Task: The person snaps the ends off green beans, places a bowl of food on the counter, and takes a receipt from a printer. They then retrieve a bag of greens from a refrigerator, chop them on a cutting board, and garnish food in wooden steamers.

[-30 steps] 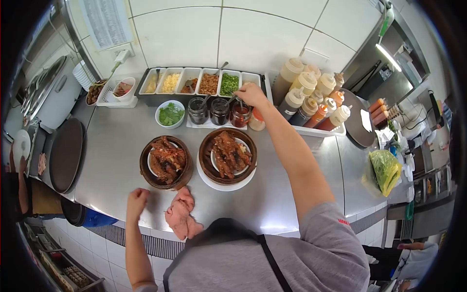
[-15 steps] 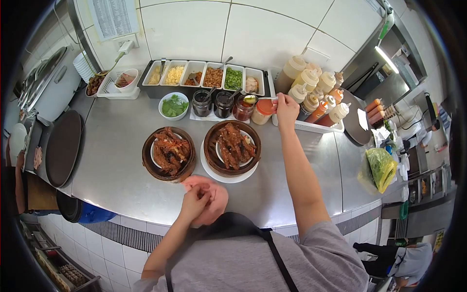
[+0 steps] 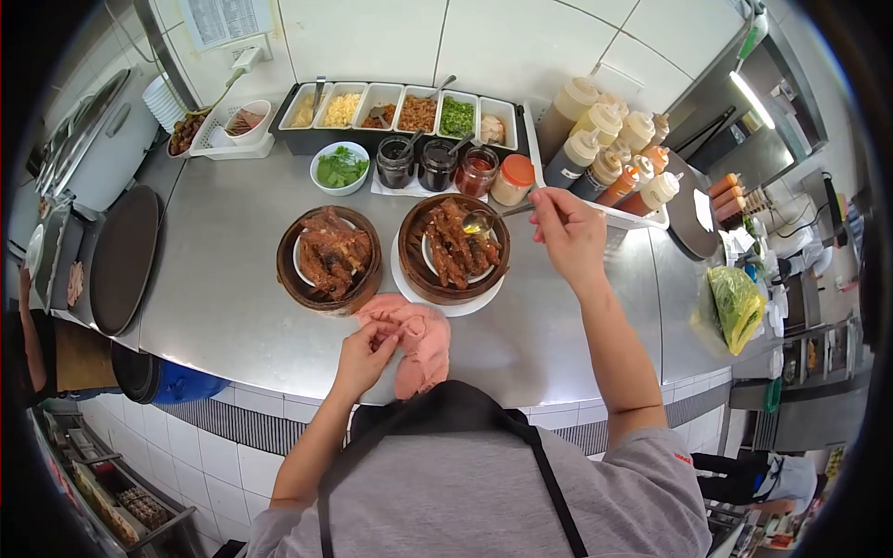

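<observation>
My right hand [image 3: 569,232] grips the handle of a metal spoon [image 3: 479,221], whose bowl hangs over the browned food [image 3: 451,246] in the right steamer basket [image 3: 407,270]. That basket stands on a white plate [image 3: 437,306]. My left hand [image 3: 367,358] pinches a pink cloth [image 3: 425,344] at the counter's front edge. Left of the plate is a second steamer basket [image 3: 286,246] holding similar food in a small white bowl. Behind the baskets stand dark sauce jars [image 3: 395,166], a red sauce jar [image 3: 475,174] and an orange-lidded jar [image 3: 513,179].
White trays of chopped ingredients [image 3: 417,112] line the back, beside a bowl of green leaves [image 3: 340,169]. Squeeze bottles [image 3: 577,153] fill a basket at right. Round dark trays [image 3: 126,260] lie left. Another person [image 3: 786,479] stands at lower right.
My right hand has brought the spoon from above the jars, forward and down over the right basket. The pink cloth is spread out more beside my left hand.
</observation>
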{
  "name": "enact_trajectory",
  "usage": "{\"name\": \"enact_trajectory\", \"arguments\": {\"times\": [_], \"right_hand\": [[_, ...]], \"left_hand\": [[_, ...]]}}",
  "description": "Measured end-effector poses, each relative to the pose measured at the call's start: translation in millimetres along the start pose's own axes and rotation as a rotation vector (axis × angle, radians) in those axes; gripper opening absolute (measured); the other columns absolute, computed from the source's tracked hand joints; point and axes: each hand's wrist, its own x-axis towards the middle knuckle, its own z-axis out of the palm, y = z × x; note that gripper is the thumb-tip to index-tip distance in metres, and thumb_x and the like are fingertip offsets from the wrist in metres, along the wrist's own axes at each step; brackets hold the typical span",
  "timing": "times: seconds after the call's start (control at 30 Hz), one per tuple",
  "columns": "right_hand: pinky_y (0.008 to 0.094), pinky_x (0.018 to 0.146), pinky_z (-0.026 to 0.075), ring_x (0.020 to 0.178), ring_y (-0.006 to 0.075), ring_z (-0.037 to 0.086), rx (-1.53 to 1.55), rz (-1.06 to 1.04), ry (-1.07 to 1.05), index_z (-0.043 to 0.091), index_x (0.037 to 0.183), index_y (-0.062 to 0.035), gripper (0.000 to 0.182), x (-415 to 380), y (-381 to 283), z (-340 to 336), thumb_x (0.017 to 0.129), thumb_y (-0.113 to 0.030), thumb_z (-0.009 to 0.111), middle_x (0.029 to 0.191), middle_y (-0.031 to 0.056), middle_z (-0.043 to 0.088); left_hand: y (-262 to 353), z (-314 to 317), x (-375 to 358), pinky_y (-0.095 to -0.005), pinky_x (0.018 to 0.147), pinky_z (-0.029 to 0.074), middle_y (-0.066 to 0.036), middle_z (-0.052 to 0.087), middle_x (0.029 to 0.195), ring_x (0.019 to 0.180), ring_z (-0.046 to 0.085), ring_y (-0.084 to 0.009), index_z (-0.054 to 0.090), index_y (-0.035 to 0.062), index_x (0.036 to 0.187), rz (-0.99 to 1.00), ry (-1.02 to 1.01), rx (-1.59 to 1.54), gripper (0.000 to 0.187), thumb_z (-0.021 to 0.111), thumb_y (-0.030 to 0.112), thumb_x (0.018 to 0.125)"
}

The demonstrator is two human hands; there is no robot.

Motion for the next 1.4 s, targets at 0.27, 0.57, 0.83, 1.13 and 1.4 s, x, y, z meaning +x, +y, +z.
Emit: {"name": "enact_trajectory", "arguments": {"times": [0.27, 0.57, 0.83, 1.13, 1.4], "right_hand": [[0.0198, 0.04, 0.039, 0.045, 0.0062, 0.051, 0.096, -0.088, 0.142, 0.062, 0.079, 0.0002, 0.014, -10.5, -11.6, -14.1, 0.082, -0.012, 0.056, 0.058, 0.0031, 0.057], [0.0287, 0.043, 0.04, 0.046, 0.0154, 0.05, 0.298, 0.19, 0.292, 0.06, 0.079, 0.004, 0.02, 62.5, 81.4, 11.9, 0.08, -0.015, 0.055, 0.057, 0.0057, 0.055], [0.041, 0.059, 0.045, 0.063, 0.0365, 0.055, -0.442, -0.33, 0.099, 0.059, 0.072, -0.0016, 0.017, 93.6, 119.6, 67.6, 0.078, -0.016, 0.052, 0.067, 0.0194, 0.057], [0.0358, 0.055, 0.047, 0.055, 0.0286, 0.059, -0.104, -0.026, 0.328, 0.06, 0.07, 0.0011, 0.018, 82.5, 106.0, 49.3, 0.077, -0.015, 0.054, 0.06, 0.0176, 0.057], [0.0273, 0.041, 0.045, 0.045, 0.0165, 0.054, 0.827, 0.509, 0.445, 0.056, 0.078, 0.0023, 0.011, 73.0, 130.5, 39.7, 0.078, -0.008, 0.05, 0.062, 0.0089, 0.057]], "left_hand": [[-2.7, -21.1, -18.4, -0.0187, 0.047, 0.04, -0.001, 0.055, 0.063, 0.054, 0.049, -0.0052, 0.059, 0.0001, 0.089, -0.072, 0.166, -0.055, 0.012, 0.055, 0.008, 0.081], [-30.0, -114.8, 19.3, -0.018, 0.045, 0.038, -0.001, 0.052, 0.07, 0.051, 0.045, -0.0057, 0.055, 0.0027, 0.102, 0.049, 0.71, -0.131, 0.023, 0.052, 0.018, 0.084], [-15.9, -124.5, 53.6, -0.0251, 0.053, 0.046, -0.004, 0.053, 0.091, 0.068, 0.056, -0.0134, 0.05, 0.0082, 0.115, -0.089, 0.534, -0.243, 0.034, 0.045, 0.028, 0.087], [-14.9, -120.7, 61.5, -0.0273, 0.059, 0.048, -0.003, 0.054, 0.091, 0.071, 0.056, -0.0139, 0.049, 0.0089, 0.115, -0.077, 0.479, -0.259, 0.03, 0.043, 0.021, 0.088], [-24.6, -120.6, 52.4, -0.0273, 0.057, 0.047, -0.003, 0.053, 0.097, 0.072, 0.053, -0.0141, 0.051, 0.0104, 0.11, -0.07, 0.551, -0.32, 0.032, 0.049, 0.028, 0.084]]}}
